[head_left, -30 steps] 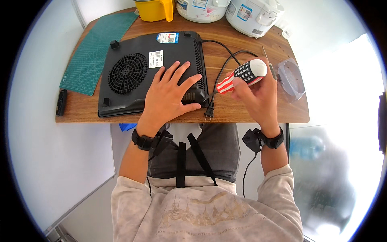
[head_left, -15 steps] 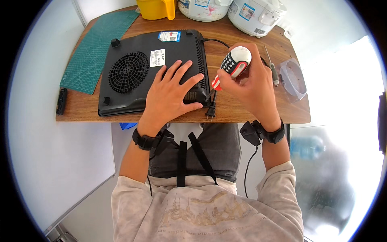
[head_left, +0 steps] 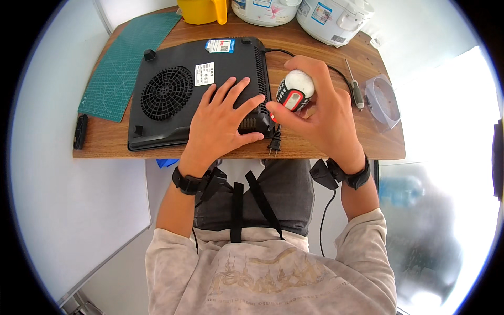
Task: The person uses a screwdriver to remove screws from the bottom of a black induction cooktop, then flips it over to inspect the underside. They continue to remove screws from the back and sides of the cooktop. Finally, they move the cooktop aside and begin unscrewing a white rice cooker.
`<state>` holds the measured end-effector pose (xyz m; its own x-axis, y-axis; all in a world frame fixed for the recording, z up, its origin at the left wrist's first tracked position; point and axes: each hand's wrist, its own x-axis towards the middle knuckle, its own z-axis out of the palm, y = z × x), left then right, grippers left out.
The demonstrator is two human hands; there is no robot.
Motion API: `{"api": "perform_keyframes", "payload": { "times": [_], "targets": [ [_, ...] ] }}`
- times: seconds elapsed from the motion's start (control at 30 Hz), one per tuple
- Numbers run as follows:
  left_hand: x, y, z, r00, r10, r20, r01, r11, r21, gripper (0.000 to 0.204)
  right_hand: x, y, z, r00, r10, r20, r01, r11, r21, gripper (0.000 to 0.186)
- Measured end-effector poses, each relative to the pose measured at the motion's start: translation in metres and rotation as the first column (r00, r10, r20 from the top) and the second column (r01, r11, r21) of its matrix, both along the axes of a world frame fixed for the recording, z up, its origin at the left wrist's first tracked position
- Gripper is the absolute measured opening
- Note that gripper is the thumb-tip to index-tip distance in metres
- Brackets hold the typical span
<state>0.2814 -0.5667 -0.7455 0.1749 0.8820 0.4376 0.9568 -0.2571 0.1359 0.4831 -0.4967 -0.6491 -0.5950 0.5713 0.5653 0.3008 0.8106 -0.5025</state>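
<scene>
A black induction cooker (head_left: 184, 59) lies upside down on the wooden table, its round fan grille (head_left: 167, 93) and small feet facing up. My left hand (head_left: 216, 125) rests flat on its right front part, fingers spread. In my right hand (head_left: 332, 123) is a screwdriver (head_left: 296, 86) with a thick white, black and red handle patterned with stars. The screwdriver leans over the cooker's front right corner; its tip is hidden behind my thumb and the handle. The cooker's power plug (head_left: 275, 143) lies beside that corner.
A green cutting mat (head_left: 121, 68) and a small black object (head_left: 80, 131) lie at left. Behind stand a yellow jug (head_left: 197, 11) and two rice cookers, one white (head_left: 265, 13), one at right (head_left: 328, 23). Another screwdriver (head_left: 357, 94) and a clear plastic container (head_left: 382, 102) sit at right.
My right hand has turned and shifted slightly left, tilting the screwdriver's handle left so that its shaft no longer shows. My left hand stays put on the cooker.
</scene>
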Motion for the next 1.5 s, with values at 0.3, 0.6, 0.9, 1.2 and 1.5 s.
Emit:
{"api": "perform_keyframes", "payload": {
  "times": [0.3,0.6,0.9,1.2,1.5],
  "targets": [
    [0.013,0.001,0.005,1.000,0.015,-0.005,-0.015,1.000,-0.006,0.068,0.024,0.002,0.002,0.999,-0.020,-0.035,0.017,0.998,-0.065,0.060],
    [0.017,0.003,0.000,1.000,0.021,-0.006,-0.021,1.000,-0.020,0.069,0.021,0.023,0.011,0.978,0.126,-0.164,-0.121,0.992,0.037,0.045],
    [0.013,0.005,-0.002,1.000,0.011,0.009,-0.011,1.000,0.005,0.072,0.024,0.015,0.028,0.977,0.213,-0.002,-0.211,0.970,0.124,0.037],
    [0.011,0.005,-0.004,1.000,0.002,0.004,-0.002,1.000,-0.007,0.071,0.014,0.021,0.020,0.999,0.027,0.023,-0.032,0.955,0.294,0.027],
    [0.012,0.007,-0.014,0.999,-0.009,0.035,0.008,0.999,0.034,0.071,0.019,0.009,0.004,0.986,0.163,0.028,-0.165,0.965,0.203,0.045]
  ]
}}
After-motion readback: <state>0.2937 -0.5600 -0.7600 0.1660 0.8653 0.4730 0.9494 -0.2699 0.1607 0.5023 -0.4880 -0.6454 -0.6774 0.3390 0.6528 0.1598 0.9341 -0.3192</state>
